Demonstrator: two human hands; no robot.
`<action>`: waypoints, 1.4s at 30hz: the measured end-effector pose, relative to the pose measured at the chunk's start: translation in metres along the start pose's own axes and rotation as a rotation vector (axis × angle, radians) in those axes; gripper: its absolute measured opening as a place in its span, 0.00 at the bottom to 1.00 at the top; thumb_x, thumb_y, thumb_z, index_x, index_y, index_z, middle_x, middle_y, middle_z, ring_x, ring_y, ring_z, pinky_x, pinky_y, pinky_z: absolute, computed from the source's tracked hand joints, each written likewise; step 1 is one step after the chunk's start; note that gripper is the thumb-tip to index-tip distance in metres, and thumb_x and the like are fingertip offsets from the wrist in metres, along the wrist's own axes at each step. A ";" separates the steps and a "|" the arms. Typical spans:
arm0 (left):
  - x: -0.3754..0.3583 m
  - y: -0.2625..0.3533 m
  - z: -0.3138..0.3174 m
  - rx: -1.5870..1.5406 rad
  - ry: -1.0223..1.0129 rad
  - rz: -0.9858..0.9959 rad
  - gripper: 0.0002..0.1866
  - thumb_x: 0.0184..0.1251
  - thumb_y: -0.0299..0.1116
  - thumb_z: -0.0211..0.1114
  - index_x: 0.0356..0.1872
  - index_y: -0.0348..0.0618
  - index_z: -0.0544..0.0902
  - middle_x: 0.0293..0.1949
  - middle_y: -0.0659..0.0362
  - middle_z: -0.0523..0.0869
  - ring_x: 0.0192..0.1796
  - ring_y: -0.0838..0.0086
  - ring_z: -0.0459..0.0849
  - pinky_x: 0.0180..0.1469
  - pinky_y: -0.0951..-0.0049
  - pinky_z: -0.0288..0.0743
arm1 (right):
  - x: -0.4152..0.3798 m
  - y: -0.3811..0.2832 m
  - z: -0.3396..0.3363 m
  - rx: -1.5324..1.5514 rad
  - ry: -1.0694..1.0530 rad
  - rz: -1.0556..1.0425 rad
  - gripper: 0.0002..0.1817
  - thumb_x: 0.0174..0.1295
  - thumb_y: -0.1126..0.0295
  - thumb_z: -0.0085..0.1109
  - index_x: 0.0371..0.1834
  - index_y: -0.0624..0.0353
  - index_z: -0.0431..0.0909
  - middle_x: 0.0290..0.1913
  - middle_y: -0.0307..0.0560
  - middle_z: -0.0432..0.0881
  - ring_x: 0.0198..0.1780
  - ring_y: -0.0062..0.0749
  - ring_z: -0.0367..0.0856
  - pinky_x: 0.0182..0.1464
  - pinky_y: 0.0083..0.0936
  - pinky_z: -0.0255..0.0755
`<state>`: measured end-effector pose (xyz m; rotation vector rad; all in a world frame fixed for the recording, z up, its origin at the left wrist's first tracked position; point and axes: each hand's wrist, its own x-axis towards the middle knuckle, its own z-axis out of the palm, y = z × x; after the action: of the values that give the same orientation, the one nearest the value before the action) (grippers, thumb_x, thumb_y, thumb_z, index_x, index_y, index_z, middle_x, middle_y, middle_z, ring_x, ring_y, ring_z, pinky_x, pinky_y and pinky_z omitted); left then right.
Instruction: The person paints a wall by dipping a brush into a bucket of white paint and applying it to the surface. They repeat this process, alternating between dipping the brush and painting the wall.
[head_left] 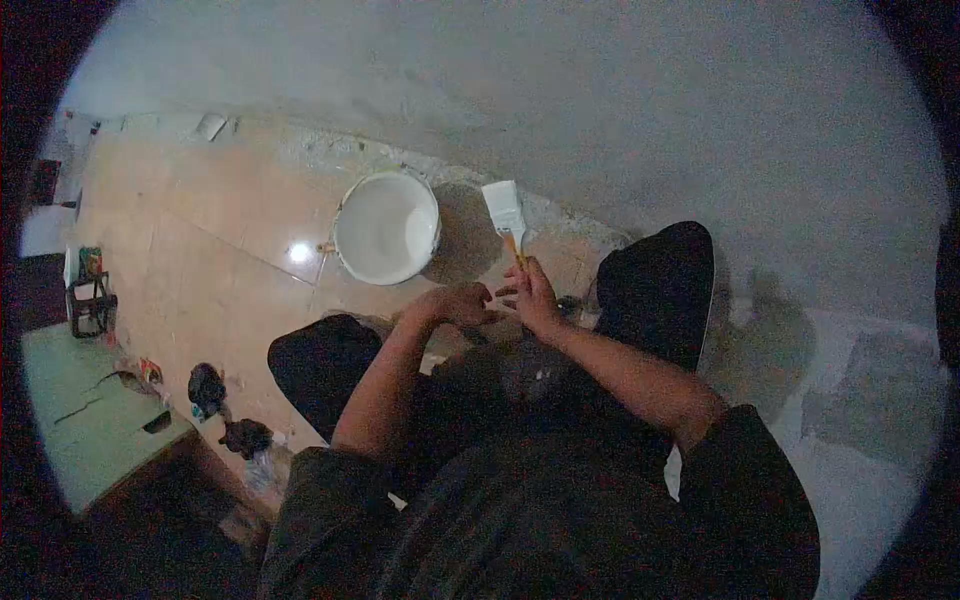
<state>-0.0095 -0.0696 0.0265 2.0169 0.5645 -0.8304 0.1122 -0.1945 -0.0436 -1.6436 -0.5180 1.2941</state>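
Note:
My right hand grips the handle of a paintbrush, whose wide white-coated bristles point up toward the wall. Just to its left is my left hand, loosely bent with the fingers apart and nothing in them. The two hands are close together in front of my body. Beyond my left hand, a white bucket stands on the floor, its inside whitish and its rim smudged. Both bent knees frame the hands.
A pale grey wall runs along the far side and right, with a darker patch low at right. Tiled floor spreads left. Dark bundles lie near a green-topped table, with a dark chair-like frame behind.

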 end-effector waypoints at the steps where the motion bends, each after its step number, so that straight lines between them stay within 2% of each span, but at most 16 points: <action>1: 0.003 0.003 0.015 0.069 -0.068 0.001 0.30 0.64 0.52 0.54 0.50 0.29 0.74 0.45 0.43 0.81 0.48 0.53 0.80 0.52 0.60 0.71 | -0.005 0.015 -0.006 -0.012 -0.007 0.005 0.08 0.71 0.66 0.35 0.44 0.59 0.60 0.40 0.46 0.73 0.38 0.32 0.79 0.39 0.32 0.74; 3: 0.011 -0.001 0.047 0.133 -0.134 0.057 0.30 0.64 0.52 0.54 0.51 0.29 0.74 0.46 0.43 0.81 0.48 0.53 0.80 0.52 0.60 0.71 | -0.016 0.039 -0.006 -0.540 0.023 -0.188 0.06 0.70 0.68 0.38 0.42 0.59 0.62 0.35 0.51 0.73 0.36 0.39 0.77 0.37 0.34 0.71; 4: 0.016 0.000 0.059 0.135 -0.151 0.090 0.30 0.64 0.52 0.54 0.51 0.29 0.74 0.46 0.43 0.81 0.48 0.54 0.79 0.52 0.60 0.71 | -0.020 0.043 -0.005 -0.556 0.057 -0.335 0.05 0.66 0.71 0.40 0.40 0.59 0.63 0.33 0.57 0.72 0.34 0.47 0.75 0.37 0.38 0.67; 5: 0.022 0.000 0.069 0.120 -0.157 0.117 0.30 0.64 0.52 0.54 0.51 0.29 0.74 0.46 0.43 0.81 0.48 0.54 0.79 0.52 0.60 0.71 | -0.022 0.047 -0.007 -0.562 0.048 -0.335 0.05 0.66 0.71 0.40 0.40 0.59 0.63 0.33 0.57 0.72 0.34 0.47 0.75 0.37 0.38 0.67; 7: 0.026 -0.002 0.079 0.083 -0.150 0.164 0.31 0.64 0.52 0.54 0.51 0.29 0.74 0.46 0.44 0.81 0.48 0.54 0.79 0.52 0.60 0.71 | -0.029 0.030 -0.001 -0.650 0.012 -0.123 0.05 0.65 0.72 0.42 0.41 0.61 0.63 0.33 0.59 0.71 0.34 0.51 0.74 0.38 0.40 0.66; 13: 0.030 -0.016 0.072 0.015 -0.152 0.221 0.31 0.63 0.53 0.55 0.52 0.30 0.73 0.47 0.44 0.80 0.48 0.55 0.79 0.52 0.61 0.71 | -0.026 0.024 0.011 -0.629 -0.068 -0.286 0.05 0.60 0.77 0.41 0.39 0.63 0.61 0.32 0.59 0.68 0.35 0.48 0.70 0.40 0.37 0.64; 16: 0.019 -0.027 0.062 0.009 -0.174 0.216 0.32 0.63 0.54 0.55 0.52 0.30 0.73 0.48 0.45 0.80 0.48 0.56 0.79 0.52 0.61 0.71 | -0.014 0.026 0.026 -0.622 -0.010 -0.108 0.04 0.60 0.78 0.41 0.38 0.63 0.61 0.33 0.58 0.67 0.36 0.46 0.68 0.40 0.35 0.64; 19: 0.008 -0.043 0.049 0.014 -0.200 0.199 0.32 0.63 0.54 0.55 0.53 0.30 0.72 0.48 0.45 0.80 0.48 0.56 0.79 0.52 0.61 0.71 | -0.006 0.020 0.050 -0.562 0.001 -0.130 0.06 0.59 0.79 0.41 0.39 0.62 0.62 0.31 0.59 0.68 0.35 0.50 0.71 0.39 0.37 0.65; 21: -0.002 -0.052 0.032 0.021 -0.216 0.190 0.33 0.63 0.54 0.55 0.53 0.30 0.72 0.48 0.45 0.80 0.48 0.57 0.79 0.52 0.61 0.71 | -0.005 0.001 0.071 -0.656 -0.004 -0.186 0.10 0.60 0.78 0.42 0.45 0.61 0.64 0.31 0.63 0.71 0.36 0.58 0.74 0.39 0.40 0.67; 22: -0.007 -0.056 0.024 0.026 -0.222 0.188 0.33 0.63 0.55 0.55 0.53 0.30 0.72 0.49 0.45 0.79 0.49 0.57 0.79 0.52 0.61 0.71 | 0.007 -0.001 0.075 -0.696 -0.131 -0.053 0.15 0.60 0.76 0.44 0.51 0.62 0.65 0.33 0.66 0.75 0.38 0.63 0.75 0.39 0.43 0.68; 27: -0.034 -0.078 -0.015 0.046 -0.252 0.204 0.33 0.63 0.55 0.55 0.54 0.31 0.71 0.49 0.46 0.79 0.49 0.58 0.79 0.52 0.62 0.71 | 0.020 -0.022 0.110 -0.591 0.000 -0.290 0.13 0.63 0.71 0.44 0.50 0.62 0.65 0.32 0.62 0.75 0.38 0.60 0.75 0.40 0.41 0.67; 29: -0.048 -0.084 -0.030 0.049 -0.257 0.224 0.34 0.62 0.56 0.55 0.54 0.31 0.71 0.50 0.46 0.79 0.49 0.58 0.79 0.52 0.62 0.71 | 0.021 -0.047 0.117 -0.561 -0.078 -0.146 0.12 0.66 0.67 0.43 0.48 0.61 0.64 0.31 0.58 0.73 0.37 0.53 0.75 0.41 0.39 0.67; 33: -0.061 -0.089 -0.041 0.040 -0.267 0.288 0.34 0.62 0.56 0.55 0.55 0.31 0.70 0.50 0.47 0.78 0.49 0.59 0.78 0.52 0.62 0.71 | 0.023 -0.072 0.134 -0.436 -0.042 -0.283 0.11 0.62 0.72 0.43 0.46 0.61 0.68 0.35 0.58 0.76 0.34 0.50 0.77 0.37 0.40 0.69; 36: -0.068 -0.091 -0.032 0.012 -0.284 0.350 0.35 0.62 0.57 0.55 0.55 0.31 0.70 0.51 0.47 0.78 0.49 0.59 0.78 0.52 0.62 0.71 | 0.015 -0.075 0.127 -0.573 -0.139 -0.241 0.08 0.67 0.67 0.40 0.43 0.60 0.64 0.28 0.48 0.70 0.32 0.36 0.72 0.38 0.33 0.66; 41: -0.060 -0.101 -0.021 -0.057 -0.286 0.470 0.36 0.62 0.57 0.55 0.56 0.32 0.69 0.52 0.48 0.78 0.49 0.60 0.78 0.52 0.63 0.71 | 0.034 -0.034 0.119 -0.335 -0.051 -0.446 0.08 0.67 0.69 0.40 0.42 0.62 0.66 0.27 0.48 0.70 0.31 0.35 0.72 0.36 0.33 0.66; 42: -0.058 -0.101 -0.027 -0.069 -0.297 0.501 0.36 0.62 0.58 0.55 0.56 0.32 0.69 0.52 0.48 0.78 0.49 0.60 0.78 0.52 0.63 0.71 | 0.040 -0.035 0.112 -0.461 0.021 -0.519 0.12 0.67 0.67 0.40 0.48 0.62 0.65 0.30 0.51 0.71 0.33 0.40 0.73 0.38 0.36 0.67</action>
<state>-0.1048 0.0014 0.0248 1.8108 -0.0818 -0.7637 0.0318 -0.1008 -0.0333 -1.7224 -1.2085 0.8034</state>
